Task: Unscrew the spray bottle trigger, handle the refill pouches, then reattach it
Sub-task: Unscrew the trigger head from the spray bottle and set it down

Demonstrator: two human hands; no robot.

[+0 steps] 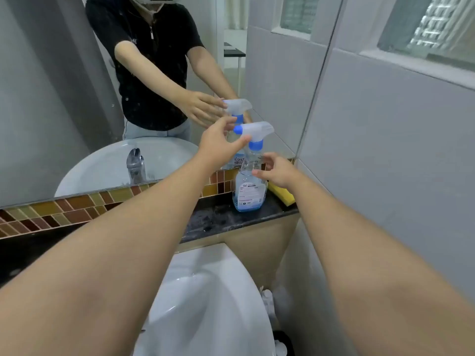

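My left hand (218, 145) spread wide at the trigger (254, 131), to turn it; right hand (277, 172) loosely open beside the spray bottle (248, 188), to steady; neither holding yet.

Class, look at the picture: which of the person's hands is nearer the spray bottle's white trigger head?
Left. The left hand reaches just beside the trigger head, fingers open. The right hand sits lower, by the spray bottle neck.
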